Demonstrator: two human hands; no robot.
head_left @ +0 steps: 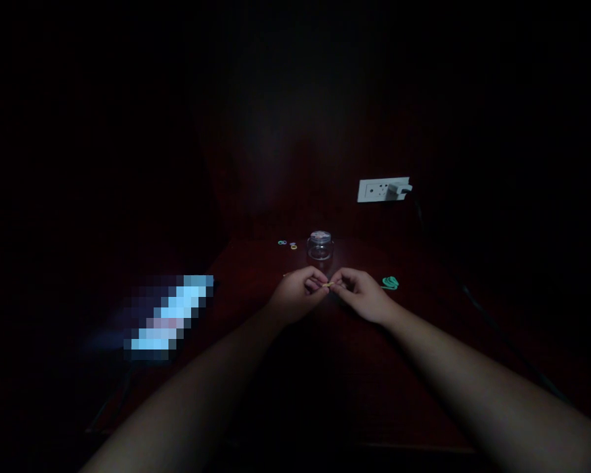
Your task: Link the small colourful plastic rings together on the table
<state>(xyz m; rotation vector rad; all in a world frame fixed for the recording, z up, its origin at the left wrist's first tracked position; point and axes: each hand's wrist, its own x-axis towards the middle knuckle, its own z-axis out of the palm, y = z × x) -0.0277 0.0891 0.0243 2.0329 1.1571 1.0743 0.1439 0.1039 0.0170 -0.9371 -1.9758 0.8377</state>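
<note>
Small yellow item [328, 284], pinched between the fingertips of left hand [295, 295] and right hand [367, 295] above a dark red tabletop [256, 269].
Around it: lidded clear jar [320, 249] just beyond; small coloured rings [282, 243] left of the jar; green coil [390, 283] near the right hand; bright pixelated patch [172, 315] at left; white wall socket [374, 190] with plug [402, 188] on the shadowed back wall [295, 190].

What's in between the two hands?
A yellow piece, held by the left hand and right hand. The head view shows it, too small to name.
</note>
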